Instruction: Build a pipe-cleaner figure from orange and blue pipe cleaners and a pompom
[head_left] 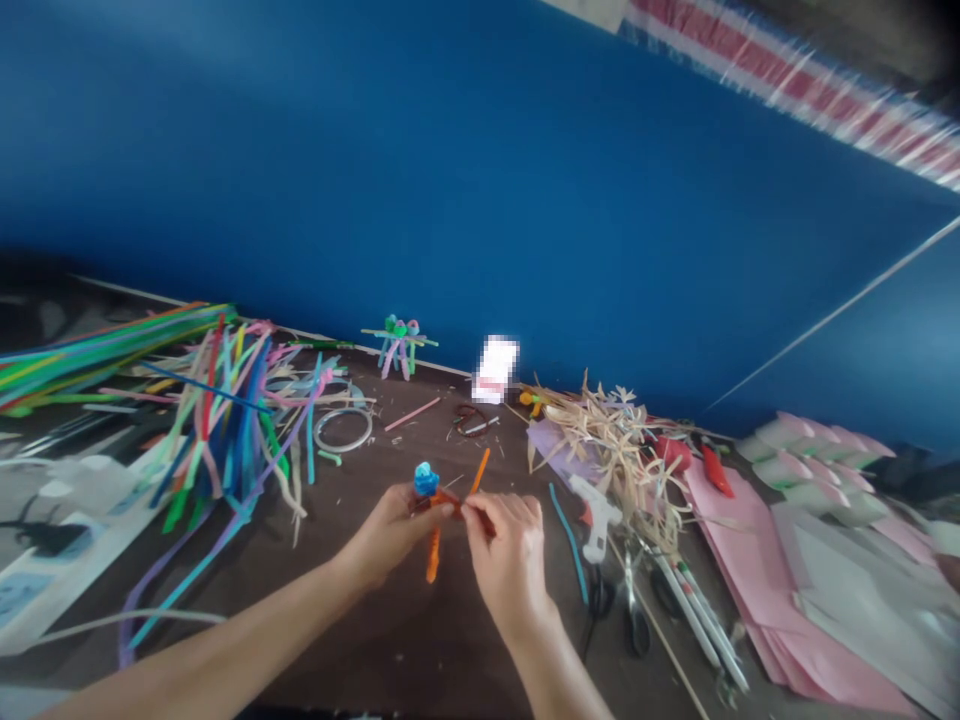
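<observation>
The left hand [382,535] and the right hand [510,560] meet above a dark brown table [375,645], their fingertips pinching a small orange pipe-cleaner figure [442,505] topped with a blue pom-pom [425,480]. Orange ends stick out above and below the grip. Everything else lies around this figure. Behind it, the table ends at a deep blue wall [480,180], with a red-and-white striped band [795,80] along the top. To its left spreads a heap of multicoloured pipe cleaners [217,420], with a coil of clear tubing [343,430] nearer. Farther back, by the wall, stands a finished pipe-cleaner figure [397,345] beside a blurred white card [495,368]. To its right lie a hot glue gun [592,510], scissors [600,595] and a pile of dried straw [615,450], with sheets of pink paper [757,570] spread beyond them.
</observation>
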